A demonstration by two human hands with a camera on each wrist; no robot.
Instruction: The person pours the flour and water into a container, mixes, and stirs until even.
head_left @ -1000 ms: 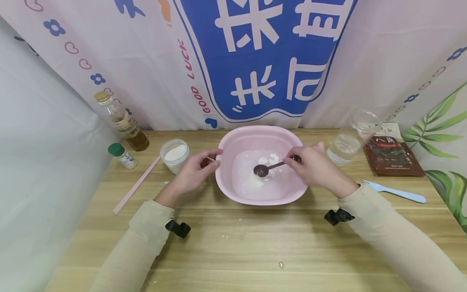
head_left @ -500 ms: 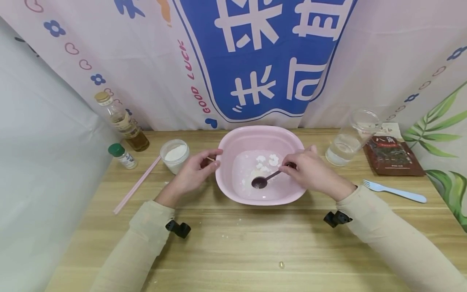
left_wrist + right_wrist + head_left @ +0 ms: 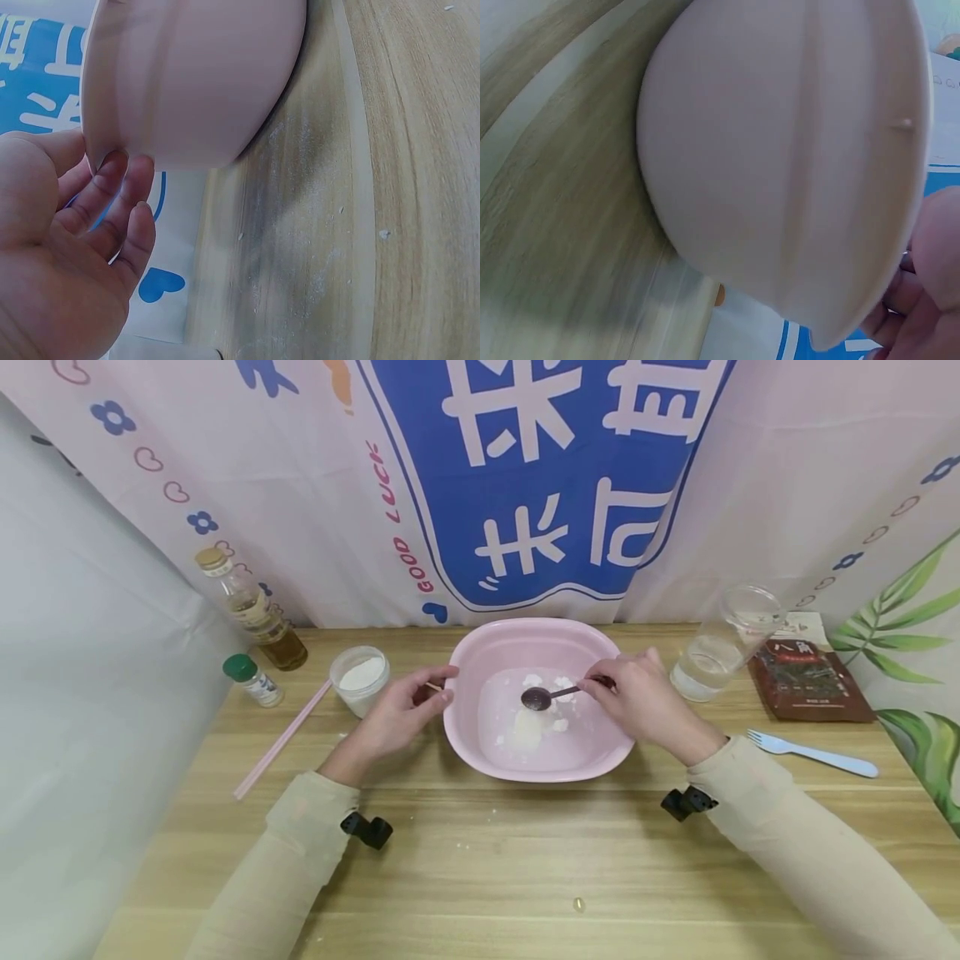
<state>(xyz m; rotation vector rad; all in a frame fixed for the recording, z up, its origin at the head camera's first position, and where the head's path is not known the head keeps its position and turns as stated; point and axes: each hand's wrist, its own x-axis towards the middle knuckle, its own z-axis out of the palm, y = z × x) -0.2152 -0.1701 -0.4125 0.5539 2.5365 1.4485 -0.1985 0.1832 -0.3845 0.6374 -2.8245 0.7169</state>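
A pink plastic basin [image 3: 538, 770] stands on the wooden table with liquid, white powder clumps and a pale yellowish patch inside. My left hand [image 3: 401, 710] pinches its left rim; in the left wrist view the thumb lies at the rim's edge and the fingers [image 3: 112, 202] curl beneath it. My right hand [image 3: 637, 697] reaches over the right rim and pinches the handle of a dark brown measuring spoon [image 3: 536, 698]. The spoon's bowl is over the middle of the basin, among the clumps. In the right wrist view the basin's wall [image 3: 780, 150] hides the spoon.
To the left are a jar of white powder [image 3: 360, 681], pink chopsticks [image 3: 281, 741], a green-capped shaker [image 3: 253, 681] and an oil bottle [image 3: 258, 618]. On the right stand a cup of water [image 3: 708, 664], a brown spice packet [image 3: 810, 681] and a blue fork [image 3: 817, 755].
The spoon swung toward the near side of the basin, then back to the middle with my right hand. The white clumps shifted and the yellowish patch spread. My left hand stayed put.
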